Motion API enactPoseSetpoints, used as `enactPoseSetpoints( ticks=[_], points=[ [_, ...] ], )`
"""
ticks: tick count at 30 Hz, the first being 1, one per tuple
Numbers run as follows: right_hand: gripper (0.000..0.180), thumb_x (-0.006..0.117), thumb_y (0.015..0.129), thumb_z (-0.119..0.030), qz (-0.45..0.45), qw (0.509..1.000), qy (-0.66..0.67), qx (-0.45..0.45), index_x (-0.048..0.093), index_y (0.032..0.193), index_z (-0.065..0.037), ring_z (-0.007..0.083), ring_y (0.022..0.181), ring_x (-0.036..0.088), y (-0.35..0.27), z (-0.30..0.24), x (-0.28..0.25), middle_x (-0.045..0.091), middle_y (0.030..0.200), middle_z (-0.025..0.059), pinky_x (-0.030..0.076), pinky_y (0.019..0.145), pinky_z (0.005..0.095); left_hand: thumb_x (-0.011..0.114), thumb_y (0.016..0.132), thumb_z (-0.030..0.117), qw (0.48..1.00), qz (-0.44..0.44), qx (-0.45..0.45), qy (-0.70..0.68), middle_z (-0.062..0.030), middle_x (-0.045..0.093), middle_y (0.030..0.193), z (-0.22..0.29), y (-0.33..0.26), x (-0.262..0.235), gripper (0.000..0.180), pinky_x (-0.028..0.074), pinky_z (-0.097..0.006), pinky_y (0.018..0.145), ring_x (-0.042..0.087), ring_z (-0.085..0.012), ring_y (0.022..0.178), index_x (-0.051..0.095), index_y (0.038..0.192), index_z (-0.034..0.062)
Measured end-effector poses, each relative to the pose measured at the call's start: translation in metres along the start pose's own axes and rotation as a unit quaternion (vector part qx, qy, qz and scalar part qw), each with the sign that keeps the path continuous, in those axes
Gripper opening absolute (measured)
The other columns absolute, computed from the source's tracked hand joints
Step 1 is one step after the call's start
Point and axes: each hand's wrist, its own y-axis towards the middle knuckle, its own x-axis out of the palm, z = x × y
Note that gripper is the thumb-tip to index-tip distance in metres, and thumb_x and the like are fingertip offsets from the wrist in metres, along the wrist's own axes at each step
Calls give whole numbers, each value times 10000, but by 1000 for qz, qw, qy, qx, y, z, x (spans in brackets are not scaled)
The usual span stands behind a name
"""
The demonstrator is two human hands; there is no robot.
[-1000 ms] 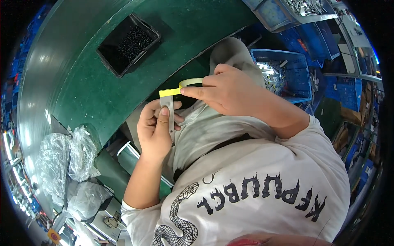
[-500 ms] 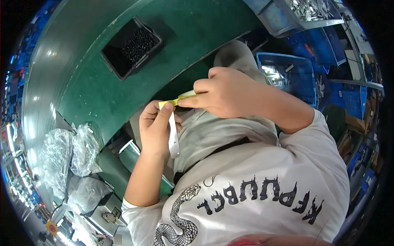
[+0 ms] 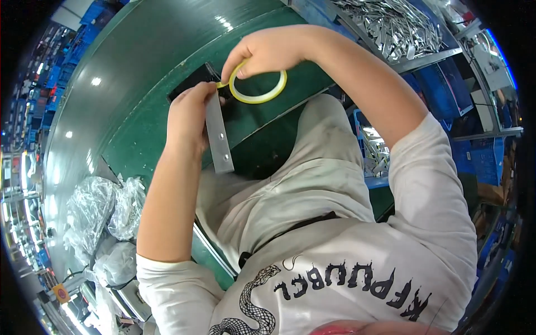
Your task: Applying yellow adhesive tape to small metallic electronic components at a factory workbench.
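My left hand (image 3: 192, 109) is closed on one end of a flat grey metal strip (image 3: 218, 134), which hangs down with two small holes or studs near its lower end. In my right hand (image 3: 265, 51) is a roll of yellow tape (image 3: 258, 99), gripped at its upper left edge, with the ring seen open from the side. A short stretch of yellow tape joins the roll to the strip's top end, where my left fingertips press. Both hands are close together over the green table (image 3: 145, 114). My left fingertips partly hide the strip's top.
Behind my hands stands a black bin (image 3: 177, 89), mostly covered by them. Clear plastic bags (image 3: 92, 215) lie at the left. A tray piled with metal pieces (image 3: 399, 28) is at the upper right, and a blue crate with metal parts (image 3: 377, 181) sits below it.
Both hands have moved up and away from my lap, over the table and bin. The tape roll now shows as a full ring, and the metal strip is turned broad side up.
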Motion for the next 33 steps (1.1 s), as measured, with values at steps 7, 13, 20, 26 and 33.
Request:
enactPoseSetpoints(
  ticks=[7, 13, 20, 26, 33],
  points=[
    [325, 533, 916, -148, -110, 960, 192, 171, 639, 1206, -47, 72, 482, 229, 25, 33, -21, 306, 593, -59, 221, 463, 254, 584, 887, 160, 998, 14, -65, 4, -80, 607, 717, 10, 36, 7, 172, 478, -315, 536, 586, -174, 593, 602, 876, -11],
    [341, 506, 935, -146, -143, 934, 270, 186, 611, 1241, -39, 64, 455, 225, 34, 51, -22, 292, 577, -67, 254, 466, 242, 574, 895, 142, 997, -2, -73, -7, -83, 600, 729, 6, 49, 6, 156, 492, -329, 528, 581, -182, 590, 586, 900, -14],
    [336, 503, 937, -145, -147, 923, 294, 200, 614, 1242, -58, 57, 443, 232, 38, 61, -20, 303, 576, -76, 301, 492, 251, 560, 906, 140, 997, 0, -80, -10, -88, 600, 761, 5, 53, 9, 160, 501, -323, 578, 594, -189, 648, 585, 920, -18],
    [335, 508, 937, -148, -148, 914, 321, 201, 615, 1243, -65, 56, 442, 233, 41, 65, -17, 311, 579, -77, 312, 505, 254, 568, 916, 176, 996, 4, -91, -18, -68, 643, 712, 1, 63, 5, 160, 507, -273, 491, 607, -168, 541, 605, 876, 25],
    [334, 519, 935, -148, -144, 914, 323, 199, 612, 1246, -68, 54, 442, 237, 41, 67, -17, 320, 581, -77, 315, 513, 250, 567, 905, 151, 995, -9, -94, -14, -73, 596, 798, 2, 60, 6, 178, 501, -335, 613, 593, -186, 694, 590, 960, -17]
  ],
)
